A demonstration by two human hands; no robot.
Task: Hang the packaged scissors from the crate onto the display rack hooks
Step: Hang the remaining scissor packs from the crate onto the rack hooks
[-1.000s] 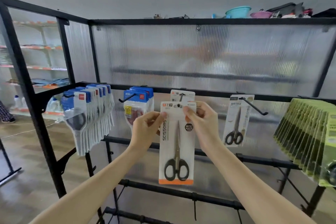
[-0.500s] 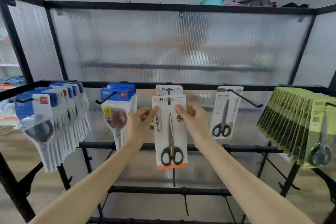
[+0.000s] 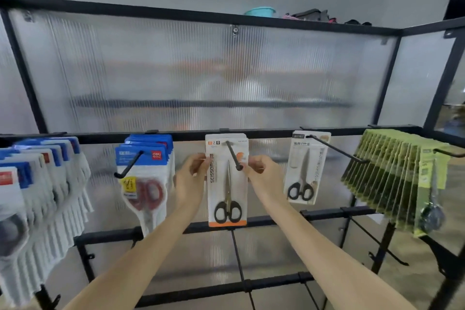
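A white scissors pack (image 3: pixel 227 184) with black handles and an orange bottom strip hangs on the middle black hook (image 3: pixel 233 155) of the display rack (image 3: pixel 251 133), slid back toward the rail. My left hand (image 3: pixel 192 173) pinches the pack's left edge. My right hand (image 3: pixel 261 171) holds its right edge near the hook's tip. Whether another pack hangs behind it I cannot tell. The crate is out of view.
Blue-topped packs (image 3: pixel 144 171) fill the hook to the left, more white packs (image 3: pixel 37 196) hang at far left. One white scissors pack (image 3: pixel 305 166) hangs on the hook to the right, then several green packs (image 3: pixel 397 173). Lower rails (image 3: pixel 276 221) run beneath.
The pack has slid further back along the middle hook, so the hook's tip now sticks out in front of it. Both hands followed it. The camera turned right and tilted up.
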